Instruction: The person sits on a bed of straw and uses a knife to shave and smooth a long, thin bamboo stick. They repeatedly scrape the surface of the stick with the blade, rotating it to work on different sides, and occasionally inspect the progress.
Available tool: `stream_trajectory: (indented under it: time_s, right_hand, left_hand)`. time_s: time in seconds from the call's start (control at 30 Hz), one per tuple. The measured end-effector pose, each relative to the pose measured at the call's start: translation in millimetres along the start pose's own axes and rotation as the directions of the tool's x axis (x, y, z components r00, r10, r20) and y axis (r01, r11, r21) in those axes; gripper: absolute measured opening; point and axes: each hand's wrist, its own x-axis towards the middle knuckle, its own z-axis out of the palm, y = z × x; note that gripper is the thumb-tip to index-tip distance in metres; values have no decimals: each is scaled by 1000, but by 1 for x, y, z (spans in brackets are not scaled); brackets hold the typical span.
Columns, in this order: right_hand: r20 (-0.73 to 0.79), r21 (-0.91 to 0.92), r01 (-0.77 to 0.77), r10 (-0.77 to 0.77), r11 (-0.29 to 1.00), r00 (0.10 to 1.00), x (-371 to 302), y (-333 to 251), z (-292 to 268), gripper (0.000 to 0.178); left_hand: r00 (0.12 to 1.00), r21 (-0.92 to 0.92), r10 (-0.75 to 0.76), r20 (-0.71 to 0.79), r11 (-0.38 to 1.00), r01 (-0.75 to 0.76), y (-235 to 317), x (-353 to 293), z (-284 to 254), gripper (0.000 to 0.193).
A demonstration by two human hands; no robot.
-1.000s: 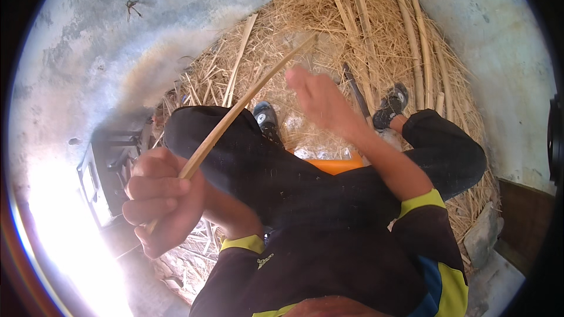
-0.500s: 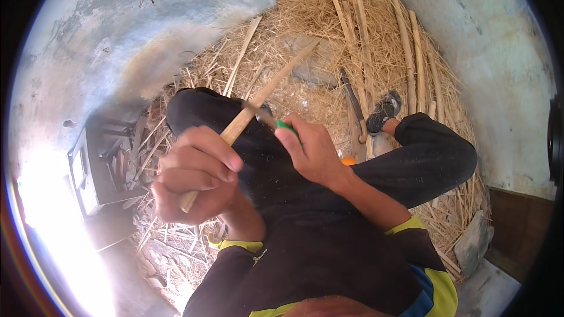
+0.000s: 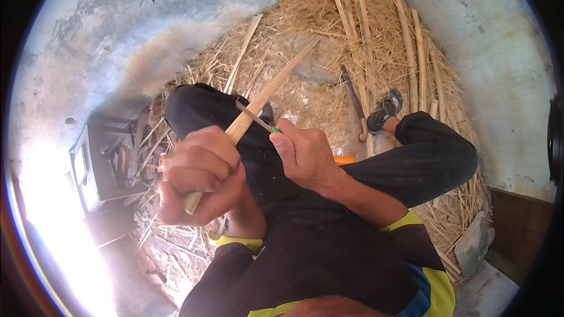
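Observation:
My left hand (image 3: 200,173) is closed around the near end of a long, pale wooden strip (image 3: 276,84). A short stub of the wood sticks out below the fist, and the strip slants up and right across my bent leg. In my right hand (image 3: 308,155) is a knife (image 3: 254,114) with a green handle, mostly hidden by the fingers. The knife's blade lies across the strip, touching it or just over it, a little beyond my left fist. My right thumb rests along the handle.
Thin shavings (image 3: 294,111) and fibres cover the floor. Several long wooden strips (image 3: 421,61) lie at the far right. A dark-bladed tool with a wooden handle (image 3: 356,120) lies near my shoe (image 3: 388,111). An orange object (image 3: 345,159) shows beside my leg; a stone (image 3: 472,243) sits by the right wall.
My right hand and the knife have shifted slightly left and down, and the blade shows more sharply. My left hand has turned a little, with the strip still in it.

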Motion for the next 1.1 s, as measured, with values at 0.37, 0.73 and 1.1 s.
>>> stream_trajectory:
  time_s: [0.37, 0.73, 1.1]
  right_hand:
    - [-101, -190, 17, -37, 982, 994, 16, 22, 4, 28]
    - [7, -140, -123, 125, 983, 992, 32, 34, -1, 31]
    - [44, 3, 2, -3, 1000, 999, 25, 3, 21, 37]
  left_hand:
    - [999, -26, -35, 16, 999, 35, -2, -1, 2, 42]
    - [998, -39, -57, -40, 998, 56, 2, 3, -12, 39]
    - [960, 30, -89, -264, 994, 101, 9, 4, -20, 40]
